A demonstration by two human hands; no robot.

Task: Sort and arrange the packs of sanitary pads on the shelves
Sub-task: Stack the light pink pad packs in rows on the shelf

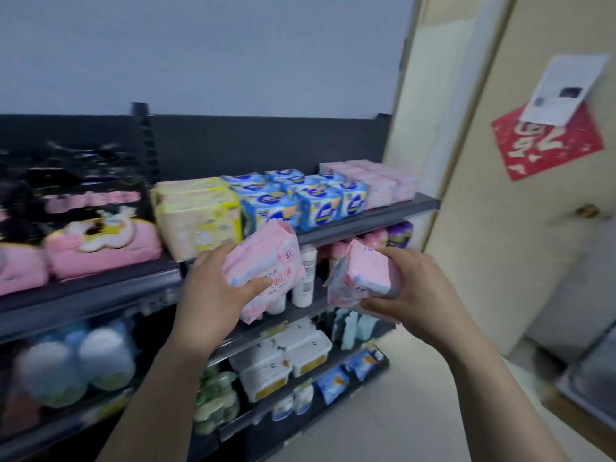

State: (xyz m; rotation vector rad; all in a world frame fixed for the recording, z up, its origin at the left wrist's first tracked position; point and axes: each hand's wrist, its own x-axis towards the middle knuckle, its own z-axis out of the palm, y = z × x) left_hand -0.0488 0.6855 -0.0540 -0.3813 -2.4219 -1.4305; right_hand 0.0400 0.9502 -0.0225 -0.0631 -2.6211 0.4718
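Observation:
My left hand (213, 288) grips a pale pink pad pack (266, 261), held tilted in front of the top shelf's edge (366, 225). My right hand (410, 288) grips a second pale pink pad pack (360, 278), lower and to the right. On the top shelf stand yellow packs (200, 218), blue-and-white packs (300, 201) and pale pink packs (376, 185) in rows. Large pink-and-black packs (90, 235) fill the shelf's left part.
Lower shelves carry white bottles (305, 278), white lidded boxes (290, 358), small blue packets (333, 383) and blurred round bottles (76, 361). A cream door (533, 228) with a red sign (546, 141) and a knob (588, 211) stands at the right. Pale floor lies below.

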